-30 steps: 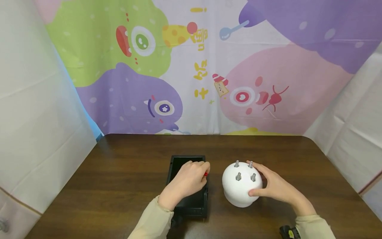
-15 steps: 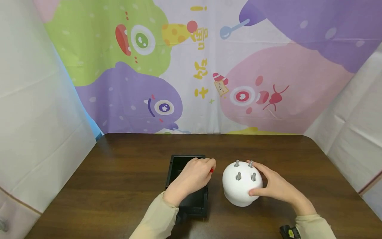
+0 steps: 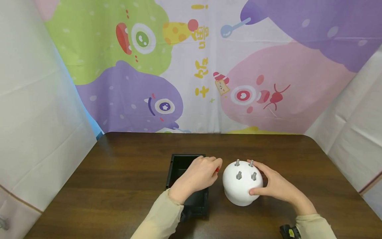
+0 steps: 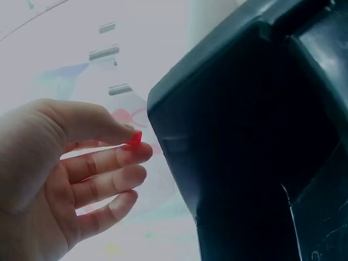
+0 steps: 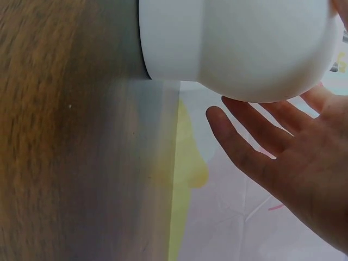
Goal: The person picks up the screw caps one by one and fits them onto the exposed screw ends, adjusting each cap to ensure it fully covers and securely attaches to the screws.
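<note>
My left hand point(image 3: 200, 174) pinches a small red piece point(image 4: 136, 138) between thumb and index finger, over the right side of a black open bin point(image 3: 197, 204). Most of that piece is hidden by the fingers, so its kind cannot be told. To the right, a white rounded body point(image 3: 240, 191) stands on the table with several threaded metal bolts point(image 3: 239, 175) sticking up from its top. My right hand point(image 3: 276, 186) holds its right side, thumb in front and fingers behind. In the right wrist view, the white body point(image 5: 255, 49) rests on a straight-sided base.
The brown wooden table point(image 3: 128, 179) reaches back to a printed cartoon curtain point(image 3: 194, 66). White cloth hangs on both sides. A dark strapped device point(image 3: 289, 231) sits by the right sleeve.
My left hand has moved right with the red piece, from above the bin toward the white body. The right hand and the white body have stayed in place.
</note>
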Tool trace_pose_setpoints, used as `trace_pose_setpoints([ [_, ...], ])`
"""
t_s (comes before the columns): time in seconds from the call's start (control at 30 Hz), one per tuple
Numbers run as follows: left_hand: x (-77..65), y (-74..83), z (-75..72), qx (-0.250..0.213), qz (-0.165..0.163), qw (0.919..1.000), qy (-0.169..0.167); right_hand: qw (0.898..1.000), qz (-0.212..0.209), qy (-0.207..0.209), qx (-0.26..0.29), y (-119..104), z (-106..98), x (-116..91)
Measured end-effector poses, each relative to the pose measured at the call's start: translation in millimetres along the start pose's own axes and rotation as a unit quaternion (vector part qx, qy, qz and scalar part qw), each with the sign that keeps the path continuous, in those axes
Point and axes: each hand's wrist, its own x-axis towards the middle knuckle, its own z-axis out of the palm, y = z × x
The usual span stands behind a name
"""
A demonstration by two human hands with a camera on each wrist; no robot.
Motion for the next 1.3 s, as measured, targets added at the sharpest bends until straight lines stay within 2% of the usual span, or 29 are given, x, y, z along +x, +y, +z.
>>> trace_pose_setpoints([
  [0.33, 7.6, -0.2, 3.0, -0.025, 0.019, 0.9989, 0.034, 1.0, -0.015, 0.0, 0.014, 2.6, 0.4, 0.2],
  [0.6, 14.6, 4.6, -2.9, -0.036, 0.004, 0.9993, -0.001, 1.0, 0.003, -0.006, 0.011, 0.6, 0.6, -0.5],
  [0.97, 25.9, 9.2, -5.1, -0.04, 0.01, 0.9991, 0.007, 1.0, 0.009, -0.004, -0.001, 0.6, 0.8, -1.2],
  [1.17, 31.7, 10.4, -6.8, -0.05, 0.003, 0.9987, 0.005, 1.0, 0.015, -0.005, 0.001, -0.8, 0.1, -1.5],
  [1.3, 34.1, 12.5, -8.7, -0.052, 0.002, 0.9987, 0.001, 1.0, 0.005, -0.004, -0.001, -1.1, -1.0, -1.3],
])
